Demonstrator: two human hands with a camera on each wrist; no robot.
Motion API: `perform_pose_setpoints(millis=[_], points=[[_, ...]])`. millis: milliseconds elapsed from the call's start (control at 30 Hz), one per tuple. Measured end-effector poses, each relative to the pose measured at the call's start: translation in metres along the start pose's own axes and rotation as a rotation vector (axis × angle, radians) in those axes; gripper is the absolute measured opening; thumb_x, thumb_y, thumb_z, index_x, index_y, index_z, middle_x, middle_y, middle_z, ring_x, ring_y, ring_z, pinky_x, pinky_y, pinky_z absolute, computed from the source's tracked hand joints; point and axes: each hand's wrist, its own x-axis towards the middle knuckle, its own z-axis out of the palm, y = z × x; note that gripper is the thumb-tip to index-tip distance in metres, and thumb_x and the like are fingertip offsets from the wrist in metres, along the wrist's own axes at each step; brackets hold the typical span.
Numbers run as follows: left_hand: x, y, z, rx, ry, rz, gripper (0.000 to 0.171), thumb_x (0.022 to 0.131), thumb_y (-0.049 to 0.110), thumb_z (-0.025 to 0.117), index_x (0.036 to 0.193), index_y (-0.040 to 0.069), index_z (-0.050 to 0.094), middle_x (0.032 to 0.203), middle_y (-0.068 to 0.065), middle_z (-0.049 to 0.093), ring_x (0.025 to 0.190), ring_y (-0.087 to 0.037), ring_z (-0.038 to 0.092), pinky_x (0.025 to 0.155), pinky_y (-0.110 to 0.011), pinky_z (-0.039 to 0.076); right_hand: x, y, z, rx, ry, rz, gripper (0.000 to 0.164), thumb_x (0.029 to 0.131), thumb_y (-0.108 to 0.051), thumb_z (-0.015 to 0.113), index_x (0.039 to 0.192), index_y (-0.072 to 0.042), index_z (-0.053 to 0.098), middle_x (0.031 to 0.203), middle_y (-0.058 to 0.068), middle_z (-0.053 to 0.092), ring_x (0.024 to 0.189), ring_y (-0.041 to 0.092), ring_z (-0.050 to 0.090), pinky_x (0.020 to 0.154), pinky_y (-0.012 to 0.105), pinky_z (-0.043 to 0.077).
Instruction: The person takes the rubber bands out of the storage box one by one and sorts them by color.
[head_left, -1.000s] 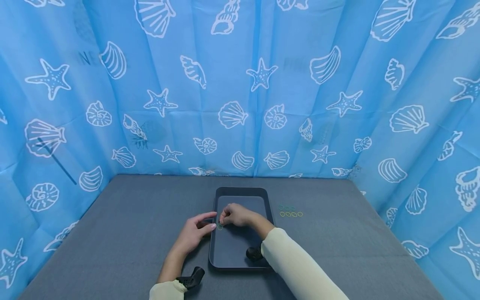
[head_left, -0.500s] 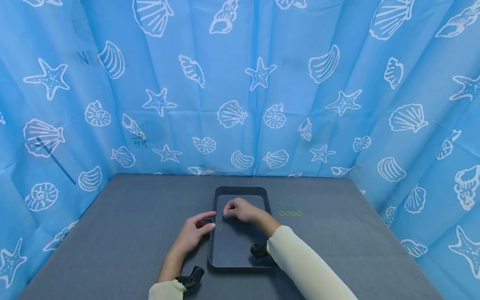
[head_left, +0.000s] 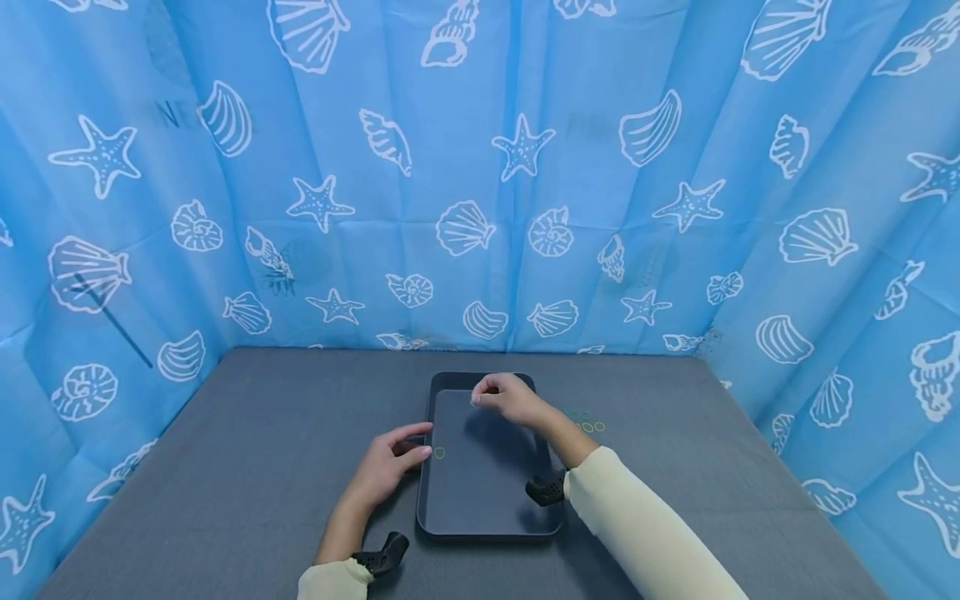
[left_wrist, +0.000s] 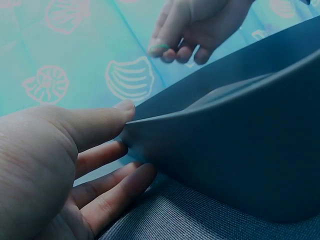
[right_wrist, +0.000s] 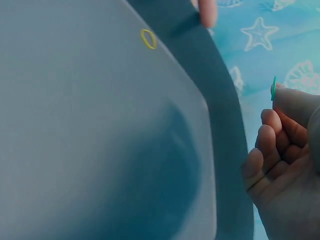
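My right hand (head_left: 510, 398) is over the far end of the dark grey tray (head_left: 480, 500), thumb and forefinger pinching a small green rubber band (right_wrist: 273, 89). In the left wrist view, this green band shows at the fingertips against the curtain. One yellow rubber band (head_left: 439, 453) lies on the tray floor near the left wall. My left hand (head_left: 381, 468) is at the tray's left side. Its thumb touches the rim in the left wrist view, while the other fingers spread against the outer wall.
Right of the tray, several green rubber bands (head_left: 585, 415) and yellow rubber bands (head_left: 599, 427) lie in rows on the grey tablecloth (head_left: 675, 475), partly hidden by the right forearm. A blue seashell curtain (head_left: 465, 167) surrounds the table's back and sides.
My right hand has lifted the green band from beside the yellow one and moved away, toward the tray's far right. The left hand and tray have stayed put.
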Motion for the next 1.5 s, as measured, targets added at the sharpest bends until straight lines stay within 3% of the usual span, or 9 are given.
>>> perform_pose_setpoints(millis=[167, 400, 700, 1067, 1500], points=[[-0.001, 0.0, 0.0, -0.007, 0.002, 0.003, 0.037, 0.093, 0.019, 0.068, 0.129, 0.016, 0.064, 0.133, -0.008, 0.058, 0.11, -0.026, 0.058, 0.095, -0.051, 0.044, -0.006, 0.003, -0.014, 0.013, 0.039, 0.022, 0.014, 0.098, -0.009, 0.057, 0.098, 0.002, 0.065, 0.089, 0.005, 0.06, 0.08, 0.023, 0.052, 0.071, 0.032, 0.044], [-0.001, 0.0, 0.0, 0.003, -0.001, 0.007, 0.036, 0.093, 0.02, 0.067, 0.129, 0.016, 0.064, 0.133, -0.008, 0.057, 0.11, -0.026, 0.058, 0.095, -0.052, 0.043, -0.017, 0.017, -0.029, 0.049, 0.13, 0.083, 0.018, 0.098, -0.011, 0.059, 0.102, 0.005, 0.065, 0.078, 0.006, 0.053, 0.069, 0.025, 0.048, 0.062, 0.032, 0.04], [-0.001, 0.0, 0.002, 0.007, -0.003, 0.006, 0.035, 0.093, 0.022, 0.067, 0.128, 0.018, 0.065, 0.133, -0.009, 0.058, 0.11, -0.026, 0.058, 0.096, -0.053, 0.042, -0.03, 0.034, -0.043, 0.063, 0.224, 0.107, 0.019, 0.098, -0.012, 0.059, 0.102, 0.005, 0.065, 0.089, 0.011, 0.06, 0.076, 0.024, 0.051, 0.07, 0.04, 0.045], [-0.001, 0.001, 0.0, -0.014, -0.004, 0.004, 0.036, 0.092, 0.019, 0.068, 0.128, 0.016, 0.065, 0.132, -0.008, 0.058, 0.109, -0.025, 0.058, 0.095, -0.051, 0.043, -0.048, 0.054, -0.05, -0.021, 0.341, 0.116, 0.013, 0.096, -0.006, 0.059, 0.096, 0.005, 0.066, 0.092, 0.011, 0.064, 0.082, 0.025, 0.054, 0.071, 0.035, 0.044], [-0.002, 0.003, -0.001, -0.005, -0.004, 0.001, 0.036, 0.092, 0.019, 0.068, 0.128, 0.017, 0.065, 0.132, -0.008, 0.058, 0.11, -0.025, 0.058, 0.097, -0.052, 0.042, -0.071, 0.083, -0.06, -0.109, 0.485, 0.197, 0.011, 0.094, -0.003, 0.061, 0.093, 0.007, 0.065, 0.092, 0.015, 0.063, 0.081, 0.023, 0.054, 0.07, 0.035, 0.044]])
